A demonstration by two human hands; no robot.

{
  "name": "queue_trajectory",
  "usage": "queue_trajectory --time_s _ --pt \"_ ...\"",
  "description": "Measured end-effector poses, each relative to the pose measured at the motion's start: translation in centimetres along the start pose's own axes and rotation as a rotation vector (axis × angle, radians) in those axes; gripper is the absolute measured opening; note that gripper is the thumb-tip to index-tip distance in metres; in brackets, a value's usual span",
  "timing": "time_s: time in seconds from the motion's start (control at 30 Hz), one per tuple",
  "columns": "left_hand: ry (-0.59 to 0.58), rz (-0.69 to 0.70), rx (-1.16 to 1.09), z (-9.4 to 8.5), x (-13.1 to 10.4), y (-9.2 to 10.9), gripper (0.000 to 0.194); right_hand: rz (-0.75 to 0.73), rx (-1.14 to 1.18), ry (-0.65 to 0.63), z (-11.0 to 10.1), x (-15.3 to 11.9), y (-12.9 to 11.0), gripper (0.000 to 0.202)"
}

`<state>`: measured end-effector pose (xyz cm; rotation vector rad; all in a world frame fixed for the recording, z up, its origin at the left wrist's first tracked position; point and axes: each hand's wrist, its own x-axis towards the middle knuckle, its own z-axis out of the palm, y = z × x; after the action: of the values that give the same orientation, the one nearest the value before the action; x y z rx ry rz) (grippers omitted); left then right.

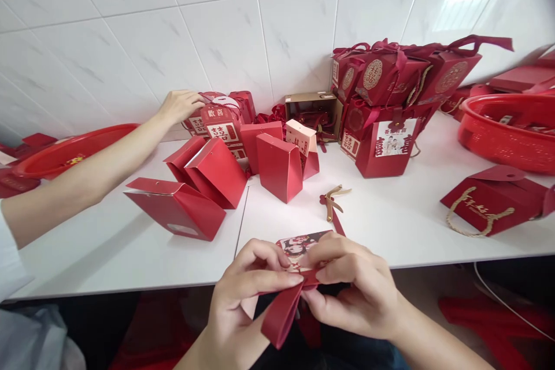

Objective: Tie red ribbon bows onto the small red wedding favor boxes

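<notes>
At the table's front edge, my left hand (247,295) and my right hand (353,286) are close together, fingers closed on a dark red ribbon (281,315). A folded loop of it hangs toward me below my left fingers. My fingertips pinch the ribbon on both sides of its middle. Right behind them is a box with a printed picture (299,247), mostly hidden by my hands. Beyond it on the table lie brown straps (333,202) with a strip of red ribbon.
Several red boxes (280,167) stand mid-table. Ribboned gift boxes (388,144) are stacked against the tiled wall, near an open carton (306,98). Red basins (505,147) sit at both sides. At left, another person's hand (182,107) touches a printed box (219,127).
</notes>
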<state>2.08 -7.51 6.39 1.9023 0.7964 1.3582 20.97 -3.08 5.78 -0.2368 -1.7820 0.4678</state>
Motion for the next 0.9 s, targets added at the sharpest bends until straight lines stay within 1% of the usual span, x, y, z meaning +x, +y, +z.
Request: queue_trajectory --time_s 0.13,0.3,0.37,0.43,0.47,0.53,0.57,0.63,0.67,0.7,0.73,0.8,0.83,0.9 --pt "0.063 0.003 0.067 0.5 0.3 -1.0 0.035 0.052 0.074 -0.017 -0.1 -0.2 0.7 0.024" --pt "0.088 0.007 0.154 0.7 0.3 -1.8 0.036 0.108 0.079 -0.012 -0.1 -0.6 1.3 0.017" --pt "0.092 0.034 0.206 0.8 0.5 -2.0 0.036 0.169 0.086 0.012 -0.1 -0.9 1.5 0.015" --pt "0.107 0.074 0.285 1.1 1.0 -2.1 0.037 0.268 0.139 0.035 -0.4 -1.2 1.7 0.014" --pt "0.118 0.095 0.327 1.2 1.4 -2.0 0.038 0.324 0.167 0.021 -0.8 -1.2 1.7 0.016" --pt "0.141 0.127 0.396 1.8 2.2 -1.7 0.04 0.394 0.14 -0.076 -2.2 -0.9 1.7 0.023" --pt "0.14 0.14 0.416 2.2 2.7 -1.5 0.04 0.384 0.081 -0.147 -3.2 -0.6 1.6 0.023" --pt "0.108 0.143 0.416 3.4 3.6 -1.1 0.04 0.311 -0.057 -0.263 -5.9 0.4 1.2 0.016" --pt "0.09 0.131 0.397 4.0 4.0 -0.8 0.041 0.275 -0.111 -0.285 -7.7 1.1 0.8 0.013" --pt "0.083 0.111 0.369 4.7 4.2 -0.7 0.044 0.256 -0.146 -0.28 -9.7 1.9 0.4 0.013" --pt "0.091 0.086 0.336 5.3 4.4 -0.7 0.048 0.254 -0.18 -0.247 -11.9 2.8 0.0 0.01" --pt "0.145 0.033 0.282 6.3 4.4 -0.9 0.055 0.262 -0.324 -0.103 -16.7 4.7 -0.9 0.004" --pt "0.172 0.013 0.267 6.5 4.4 -1.3 0.054 0.287 -0.406 -0.026 -19.3 5.7 -1.2 0.011" --pt "0.205 -0.037 0.257 6.6 4.0 -2.3 0.046 0.438 -0.644 0.06 -24.3 7.7 -1.3 0.026"
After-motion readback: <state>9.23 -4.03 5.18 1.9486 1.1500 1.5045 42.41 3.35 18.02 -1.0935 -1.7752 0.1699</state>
